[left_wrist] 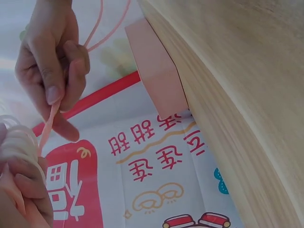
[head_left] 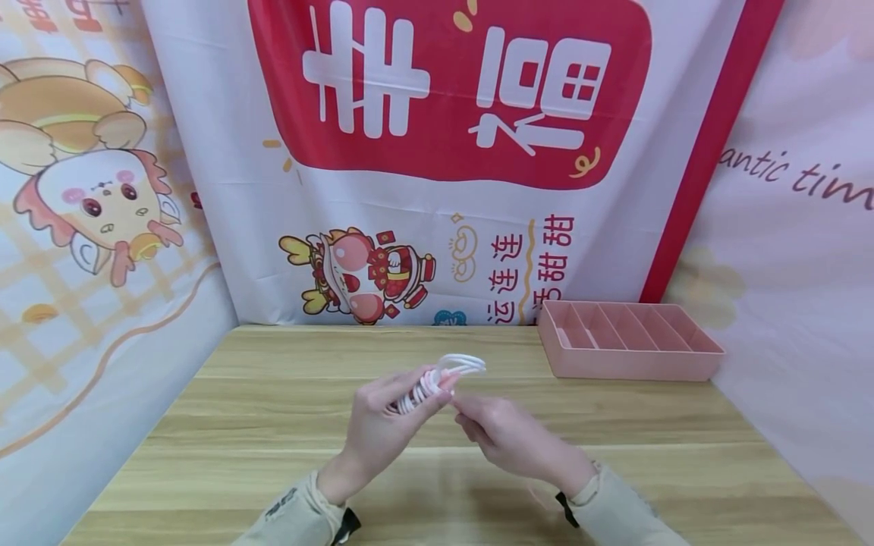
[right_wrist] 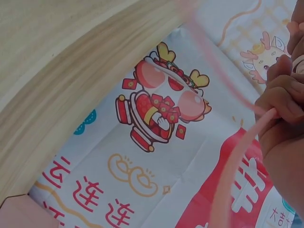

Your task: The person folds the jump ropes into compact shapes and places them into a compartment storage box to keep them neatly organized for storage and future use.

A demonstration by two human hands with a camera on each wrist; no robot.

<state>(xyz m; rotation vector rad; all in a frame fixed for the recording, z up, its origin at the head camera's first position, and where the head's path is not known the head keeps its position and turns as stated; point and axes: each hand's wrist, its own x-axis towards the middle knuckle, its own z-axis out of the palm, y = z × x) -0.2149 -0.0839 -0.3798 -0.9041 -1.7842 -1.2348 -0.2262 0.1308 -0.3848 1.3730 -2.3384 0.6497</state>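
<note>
My left hand (head_left: pixel 375 428) grips a coiled white cable (head_left: pixel 422 390), its loops standing out past the fingers. A pink strap (left_wrist: pixel 46 132), ribbon-like, runs taut from that bundle to my right hand (head_left: pixel 508 440), which pinches it between thumb and fingers. Beyond the right hand, the strap's thin tail curves away in the left wrist view. Seen from the right wrist, the left hand (right_wrist: pixel 285 109) has pink strap (right_wrist: pixel 232 166) passing through its fingers, and the coil is mostly cut off. Both hands are raised over the wooden table (head_left: pixel 273 409).
A pink box (head_left: pixel 635 364) divided into several compartments stands at the table's back right. Printed cloths hang behind the table (head_left: pixel 594 212) and along its left (head_left: pixel 191 334) and right sides.
</note>
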